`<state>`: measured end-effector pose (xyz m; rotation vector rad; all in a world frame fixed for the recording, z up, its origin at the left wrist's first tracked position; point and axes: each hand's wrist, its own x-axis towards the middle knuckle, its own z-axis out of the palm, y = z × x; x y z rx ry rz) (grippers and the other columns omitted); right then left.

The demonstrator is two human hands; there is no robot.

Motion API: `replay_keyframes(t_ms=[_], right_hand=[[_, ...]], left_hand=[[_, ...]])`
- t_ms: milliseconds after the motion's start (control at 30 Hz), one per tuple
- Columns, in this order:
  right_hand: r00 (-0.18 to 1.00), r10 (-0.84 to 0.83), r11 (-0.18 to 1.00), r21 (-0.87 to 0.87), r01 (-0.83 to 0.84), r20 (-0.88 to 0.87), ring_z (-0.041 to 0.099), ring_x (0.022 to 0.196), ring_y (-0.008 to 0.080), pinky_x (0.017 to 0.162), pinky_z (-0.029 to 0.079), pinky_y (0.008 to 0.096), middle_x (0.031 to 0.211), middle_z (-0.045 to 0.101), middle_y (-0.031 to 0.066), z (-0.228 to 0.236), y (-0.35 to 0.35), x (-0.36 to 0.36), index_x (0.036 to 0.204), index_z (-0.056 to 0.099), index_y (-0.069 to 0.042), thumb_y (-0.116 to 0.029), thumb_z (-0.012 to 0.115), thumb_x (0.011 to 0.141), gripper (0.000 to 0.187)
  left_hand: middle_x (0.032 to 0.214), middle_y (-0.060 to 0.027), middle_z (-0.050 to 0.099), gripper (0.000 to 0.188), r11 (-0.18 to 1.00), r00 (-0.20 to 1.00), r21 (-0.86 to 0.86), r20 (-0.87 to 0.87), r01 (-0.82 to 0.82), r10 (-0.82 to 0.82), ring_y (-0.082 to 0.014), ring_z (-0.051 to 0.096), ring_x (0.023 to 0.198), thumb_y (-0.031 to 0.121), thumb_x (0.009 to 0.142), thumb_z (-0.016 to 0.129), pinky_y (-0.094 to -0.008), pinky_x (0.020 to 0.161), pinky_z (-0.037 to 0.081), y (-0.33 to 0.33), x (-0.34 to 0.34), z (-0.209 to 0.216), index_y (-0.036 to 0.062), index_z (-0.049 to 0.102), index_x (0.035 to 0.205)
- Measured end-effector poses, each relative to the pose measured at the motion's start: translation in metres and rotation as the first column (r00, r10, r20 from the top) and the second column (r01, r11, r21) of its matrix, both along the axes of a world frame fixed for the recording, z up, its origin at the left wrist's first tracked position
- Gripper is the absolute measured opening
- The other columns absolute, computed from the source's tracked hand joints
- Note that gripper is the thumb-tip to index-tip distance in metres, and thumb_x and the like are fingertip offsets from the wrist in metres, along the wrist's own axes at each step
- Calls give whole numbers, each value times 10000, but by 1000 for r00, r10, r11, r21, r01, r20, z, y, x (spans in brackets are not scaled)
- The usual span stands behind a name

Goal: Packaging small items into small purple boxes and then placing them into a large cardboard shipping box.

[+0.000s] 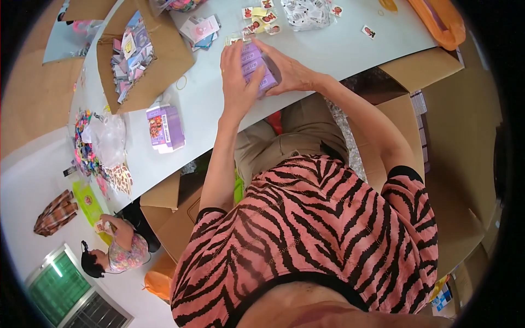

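Above the near edge of the table, a row of several small purple boxes [261, 76] is gripped between my two hands. Its left side is covered by my left hand [236, 79], with the thumb lying across the boxes. From the other side my right hand [290, 72] closes round the row, its fingers curled at the far end and along the side. To the left, a purple carton stack [174, 128] with a colourful printed panel lies on the table. Small picture cards [262, 21] are scattered just beyond my hands.
An open cardboard box [169, 65] of small cards stands at left on the white table [205, 104]. Beyond are pastel cards [199, 30] and a clear bag [306, 13] of white packets. Large cartons [459, 131] stand at right. Another person [123, 249] works at lower left.
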<state>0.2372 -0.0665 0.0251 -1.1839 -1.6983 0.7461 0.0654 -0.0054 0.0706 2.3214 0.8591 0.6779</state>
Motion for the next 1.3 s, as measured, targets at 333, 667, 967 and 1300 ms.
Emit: replay_keyframes(t_ms=[333,667,967,1300], right_hand=[[999,9,999,-47,-11,-38,362,1316,298,1109,291,374,1490,258,144,2,1,0,1489,76,-92,-274,846,583,1202],[954,159,986,-15,-169,-254,410,1264,243,1034,356,325,1395,385,177,92,-4,32,1476,106,-25,-232,811,636,1116],[940,-321,932,217,291,117,535,1106,289,944,437,344,1242,505,210,165,-131,126,1430,260,-12,-306,784,605,1020],[572,-818,336,-856,393,-58,436,1225,292,995,414,408,1306,439,197,176,-338,212,1472,120,-37,-262,829,572,1168]], left_hand=[[1465,-164,253,1280,881,983,-444,145,166,-112,-297,313,1333,229,561,874,-392,1088,301,2,-29,-9,80,2,1485],[1453,-170,275,1136,989,923,-117,381,95,-44,-291,296,1344,313,582,841,-400,1096,251,11,1,32,6,186,1458],[1446,-157,248,1161,890,818,-145,480,432,-318,-299,273,1341,246,579,813,-424,1094,238,-72,126,103,56,108,1481],[1473,-243,220,1027,578,582,94,-246,810,-775,-370,268,1350,491,657,770,-495,1102,199,-146,194,36,36,275,1433]])
